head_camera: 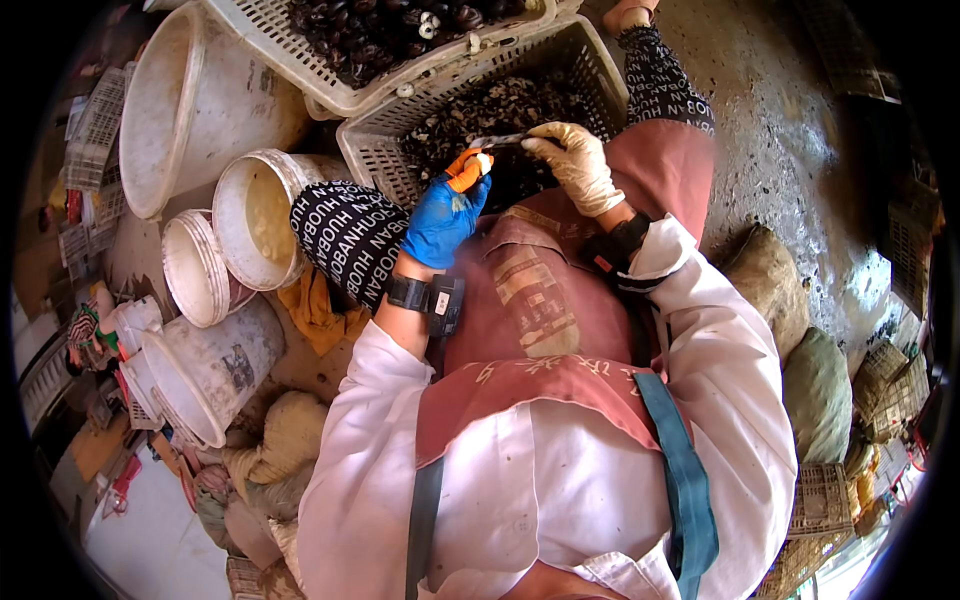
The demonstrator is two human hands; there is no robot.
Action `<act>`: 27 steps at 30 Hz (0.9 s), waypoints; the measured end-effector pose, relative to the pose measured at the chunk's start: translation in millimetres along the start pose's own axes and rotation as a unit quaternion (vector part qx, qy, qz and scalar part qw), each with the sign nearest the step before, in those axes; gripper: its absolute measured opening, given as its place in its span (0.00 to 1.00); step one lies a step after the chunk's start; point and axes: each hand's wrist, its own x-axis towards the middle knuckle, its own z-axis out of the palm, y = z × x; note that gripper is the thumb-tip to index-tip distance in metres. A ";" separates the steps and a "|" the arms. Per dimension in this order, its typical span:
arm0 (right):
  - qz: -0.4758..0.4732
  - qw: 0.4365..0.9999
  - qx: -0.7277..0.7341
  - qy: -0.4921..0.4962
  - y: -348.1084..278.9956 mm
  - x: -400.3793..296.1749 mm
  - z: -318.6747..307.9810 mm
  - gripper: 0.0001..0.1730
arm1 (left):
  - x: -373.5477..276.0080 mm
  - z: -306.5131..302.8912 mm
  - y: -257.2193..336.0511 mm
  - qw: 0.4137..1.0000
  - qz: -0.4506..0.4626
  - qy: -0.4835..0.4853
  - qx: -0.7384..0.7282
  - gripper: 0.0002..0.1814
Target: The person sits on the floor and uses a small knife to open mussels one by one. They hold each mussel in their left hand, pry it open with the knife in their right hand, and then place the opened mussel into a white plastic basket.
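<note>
My left hand, in a blue glove with orange finger covers, holds a small whitish piece, which looks like shellfish meat, between thumb and fingertips. My right hand, in a pale rubber glove, grips a thin, dark-and-silver tool, likely a knife; its far end is just above the left fingertips. Whether the tool touches the piece I cannot tell. Both hands are over the near side of a plastic crate holding dark and pale shell pieces. Behind it, a second crate holds dark, rounded shellfish.
Left of my knee stand a large tub, a bucket with cloudy liquid and a smaller white bucket. An orange cloth lies beside them. Full sacks are at the right, on wet floor.
</note>
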 end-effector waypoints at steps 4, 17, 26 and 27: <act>0.055 0.997 0.052 0.007 6.5 1.7 -2.3 0.12 | -4.8 8.8 -3.1 0.997 0.032 0.049 0.055 0.19; 0.066 0.984 0.167 -0.014 6.5 -4.7 10.7 0.09 | 6.4 -21.5 -3.5 0.947 -0.135 -0.031 -0.290 0.17; -0.021 0.999 0.040 -0.003 -12.6 -12.0 7.9 0.10 | 8.5 -9.5 -3.0 0.991 -0.073 -0.052 -0.104 0.19; -0.066 0.998 -0.013 0.001 -13.1 -13.4 7.4 0.10 | 6.4 -8.4 -2.9 0.994 -0.064 -0.053 -0.075 0.19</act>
